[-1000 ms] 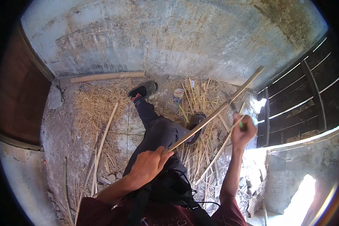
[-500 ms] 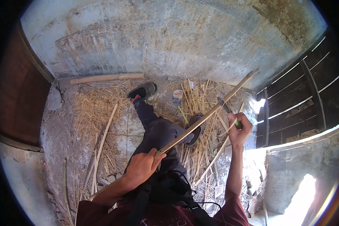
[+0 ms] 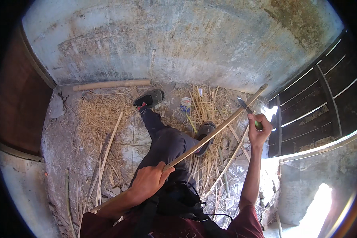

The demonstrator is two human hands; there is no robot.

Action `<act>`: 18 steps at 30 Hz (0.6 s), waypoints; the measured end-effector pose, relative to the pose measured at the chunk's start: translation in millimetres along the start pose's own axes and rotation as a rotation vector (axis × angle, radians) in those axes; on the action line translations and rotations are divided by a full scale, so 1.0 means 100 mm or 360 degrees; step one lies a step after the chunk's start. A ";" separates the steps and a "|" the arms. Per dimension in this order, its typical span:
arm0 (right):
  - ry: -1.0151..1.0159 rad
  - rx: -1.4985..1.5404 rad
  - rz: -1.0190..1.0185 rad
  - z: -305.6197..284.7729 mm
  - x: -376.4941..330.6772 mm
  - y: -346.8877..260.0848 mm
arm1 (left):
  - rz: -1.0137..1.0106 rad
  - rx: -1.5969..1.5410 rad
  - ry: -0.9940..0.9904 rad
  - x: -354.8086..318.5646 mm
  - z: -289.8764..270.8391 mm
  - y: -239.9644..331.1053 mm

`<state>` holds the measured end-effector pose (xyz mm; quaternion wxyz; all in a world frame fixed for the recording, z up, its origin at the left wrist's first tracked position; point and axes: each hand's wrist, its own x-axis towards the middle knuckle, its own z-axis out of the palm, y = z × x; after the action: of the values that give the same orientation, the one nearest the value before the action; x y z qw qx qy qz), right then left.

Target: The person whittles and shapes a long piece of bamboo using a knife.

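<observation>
Left hand (image 3: 147, 183) fingers wrap a long tan wooden strip (image 3: 208, 137), slanting beyond; right hand (image 3: 260, 130) clenches a green-handled steel knife (image 3: 245, 106).

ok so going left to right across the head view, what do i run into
Brown panel → straw heap → left hand → blue-and-white packet → nearer shoe → knife blade → right hand → dark slatted panel.

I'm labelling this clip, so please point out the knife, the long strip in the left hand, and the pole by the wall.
Knife (image 3: 242, 103): head view, on its blade.
Long strip (image 3: 219, 128): head view, mid-length.
Pole (image 3: 112, 84): head view, middle of its side.
</observation>
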<state>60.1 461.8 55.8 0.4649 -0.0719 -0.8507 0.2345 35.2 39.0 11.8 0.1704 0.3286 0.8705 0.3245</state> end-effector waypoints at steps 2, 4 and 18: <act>0.0053 -0.0002 -0.0004 -0.01 0.06 0.12 | 0.0033 0.0028 0.0032 -0.01 0.00 -0.02; 0.0105 -0.0060 0.0020 -0.05 0.11 0.25 | 0.0054 0.0024 0.0051 -0.03 -0.01 -0.04; 0.0225 -0.0048 0.0201 -0.12 0.20 0.74 | -0.0075 -0.0082 -0.0082 -0.06 -0.06 -0.03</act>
<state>51.6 537.8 42.3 0.5069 -0.1488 -0.8130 0.2448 35.5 30.3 14.8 0.2089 0.3119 0.8646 0.3340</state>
